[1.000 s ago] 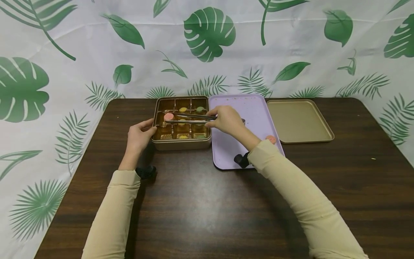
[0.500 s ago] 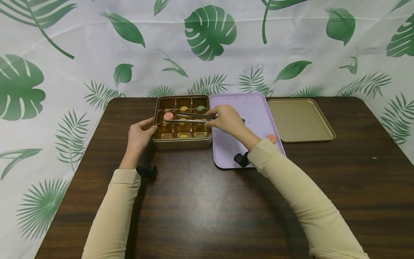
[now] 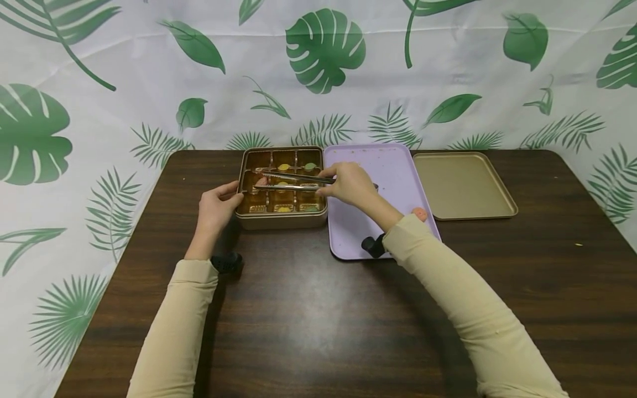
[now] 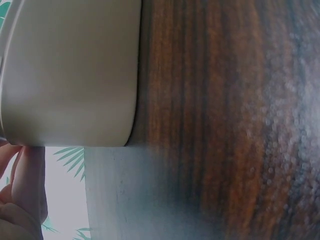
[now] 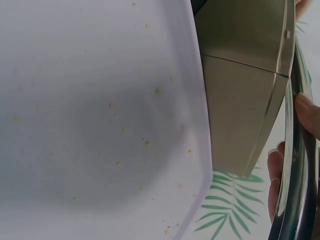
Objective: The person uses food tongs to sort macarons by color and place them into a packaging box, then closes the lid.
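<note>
In the head view my right hand grips metal tongs, which reach left across the gold tin. Their two arms stand apart, with the tips near a pink round cookie. That cookie sits tilted in the left middle compartment, partly hidden by the tongs. With my left hand I hold the tin's left side, thumb at the rim. Yellow cookies and green cookies lie in the middle and right compartments. The right wrist view shows the tongs between thumb and fingers.
Right of the tin lies a lilac tray scattered with crumbs; another pink cookie rests near its right edge, beside my sleeve. Farther right is the gold lid. A patterned cloth hangs behind the dark wooden table.
The pink cookie, lying flat between the tong tips before, has dropped and tilted into the left middle compartment. Both hands stay nearly in place.
</note>
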`<act>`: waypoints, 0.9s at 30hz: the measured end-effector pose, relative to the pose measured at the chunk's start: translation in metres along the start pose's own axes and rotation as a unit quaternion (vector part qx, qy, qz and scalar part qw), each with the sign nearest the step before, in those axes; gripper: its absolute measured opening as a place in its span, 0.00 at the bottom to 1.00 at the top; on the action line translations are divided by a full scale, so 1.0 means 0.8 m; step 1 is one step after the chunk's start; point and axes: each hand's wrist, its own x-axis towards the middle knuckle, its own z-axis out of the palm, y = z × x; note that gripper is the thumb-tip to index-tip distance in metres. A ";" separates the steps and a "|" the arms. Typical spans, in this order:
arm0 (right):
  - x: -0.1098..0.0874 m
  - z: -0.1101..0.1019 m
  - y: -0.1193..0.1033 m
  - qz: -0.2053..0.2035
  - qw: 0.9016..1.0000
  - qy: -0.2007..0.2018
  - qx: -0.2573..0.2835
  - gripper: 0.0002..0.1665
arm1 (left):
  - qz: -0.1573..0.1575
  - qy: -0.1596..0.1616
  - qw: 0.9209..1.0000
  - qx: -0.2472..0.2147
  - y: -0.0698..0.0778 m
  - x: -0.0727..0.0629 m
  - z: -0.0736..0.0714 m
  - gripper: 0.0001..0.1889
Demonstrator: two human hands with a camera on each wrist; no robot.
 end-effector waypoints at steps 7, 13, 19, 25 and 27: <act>-0.004 -0.012 0.006 0.003 1.000 0.008 0.003 0.28 | -0.004 -0.003 1.000 -0.001 0.000 0.000 0.000 0.22; -0.014 -0.036 0.018 0.005 0.999 0.034 0.032 0.29 | -0.004 -0.001 1.000 0.004 0.001 -0.001 -0.001 0.22; -0.032 -0.059 0.040 0.003 0.997 0.052 0.047 0.29 | -0.007 -0.004 1.000 0.010 0.002 -0.002 -0.001 0.22; -0.054 -0.082 0.070 0.003 0.996 0.067 0.051 0.29 | -0.003 -0.002 1.000 0.010 0.002 -0.002 -0.001 0.21; -0.063 -0.091 0.079 0.010 0.997 0.065 0.051 0.29 | -0.002 -0.003 1.000 0.007 0.002 -0.002 -0.001 0.22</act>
